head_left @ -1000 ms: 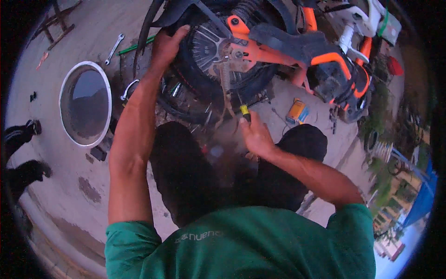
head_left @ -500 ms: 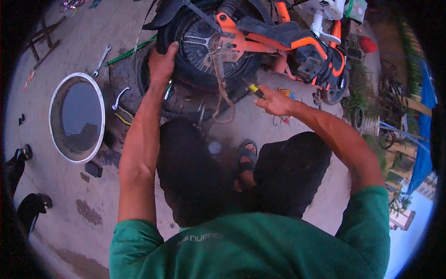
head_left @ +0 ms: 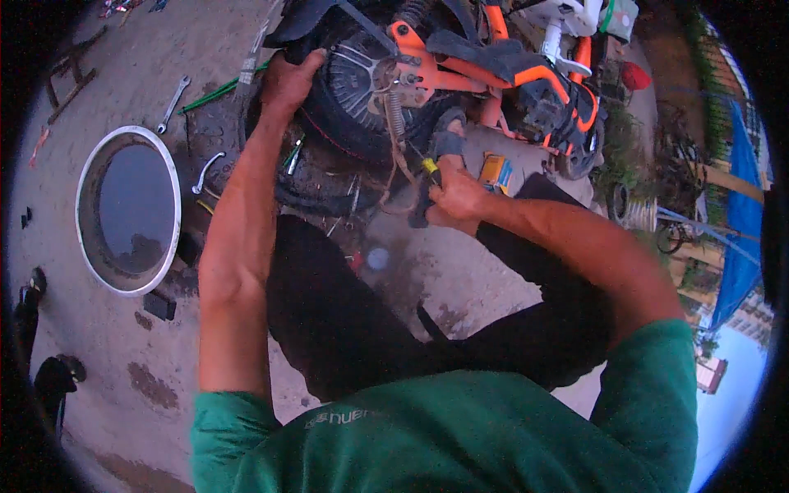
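Observation:
A motorbike with orange frame parts [head_left: 460, 80] lies on its side in front of me, its rear wheel [head_left: 353, 78] toward me. My left hand [head_left: 288, 82] grips the wheel's black tyre [head_left: 329, 123] at its left side, thumb up near the spokes. In my right hand [head_left: 460, 194] is a screwdriver [head_left: 430, 167] with a yellow and black handle. Its thin shaft points up and left toward the tyre's lower right edge, beside a dangling brown cord [head_left: 397, 182]. My sandalled right foot [head_left: 449, 141] rests against the tyre, just above the right hand.
A round basin of dark water [head_left: 174, 222] stands on the left. Two wrenches, one long [head_left: 173, 105] and one curved [head_left: 207, 172], lie near it. A yellow and blue box [head_left: 495, 172] sits right of my foot. Two people's dark shoes [head_left: 72, 368] show at far left.
My right foot has moved forward from between my knees to the tyre. The right hand with the screwdriver has shifted slightly left and down. The left hand still grips the tyre.

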The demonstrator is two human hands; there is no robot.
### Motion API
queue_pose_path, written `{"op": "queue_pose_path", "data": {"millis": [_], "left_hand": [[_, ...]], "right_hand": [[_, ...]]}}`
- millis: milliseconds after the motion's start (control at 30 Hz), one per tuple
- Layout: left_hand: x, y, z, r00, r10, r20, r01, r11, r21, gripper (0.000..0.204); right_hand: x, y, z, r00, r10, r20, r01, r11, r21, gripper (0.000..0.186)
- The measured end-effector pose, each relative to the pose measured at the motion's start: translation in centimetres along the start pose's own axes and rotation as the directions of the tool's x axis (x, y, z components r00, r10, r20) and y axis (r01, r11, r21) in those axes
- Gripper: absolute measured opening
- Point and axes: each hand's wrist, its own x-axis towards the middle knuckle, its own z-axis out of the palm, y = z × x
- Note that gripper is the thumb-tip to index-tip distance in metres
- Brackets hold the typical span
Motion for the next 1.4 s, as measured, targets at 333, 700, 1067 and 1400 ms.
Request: {"op": "queue_pose_path", "data": {"millis": [333, 700, 1067, 1400], "left_hand": [[2.2, -3.1, 0.3, 0.979, 0.196, -0.050, -0.196, 0.981, 0.004, 0.085], [1.2, 2.4, -1.6, 0.989, 0.002, 0.148, -0.015, 0.997, 0.082, 0.082], [1.3, 4.3, -1.3, 0.895, -0.377, 0.239, 0.373, 0.926, 0.062, 0.072], [0.8, 4.3, -1.2, 0.988, -0.059, 0.139, 0.087, 0.975, -0.202, 0.066]], "right_hand": [[3.2, -2.9, -2.4, 0.837, 0.253, 0.485, -0.435, 0.845, 0.311, 0.031], [3.7, -6.2, -4.8, 0.685, 0.383, 0.619, -0.648, 0.709, 0.279, 0.018], [2.4, 1.2, -1.0, 0.807, 0.131, 0.577, -0.487, 0.700, 0.522, 0.040], [5.4, -4.9, -7.0, 0.530, 0.430, 0.731, -0.819, 0.483, 0.310, 0.024]]}}
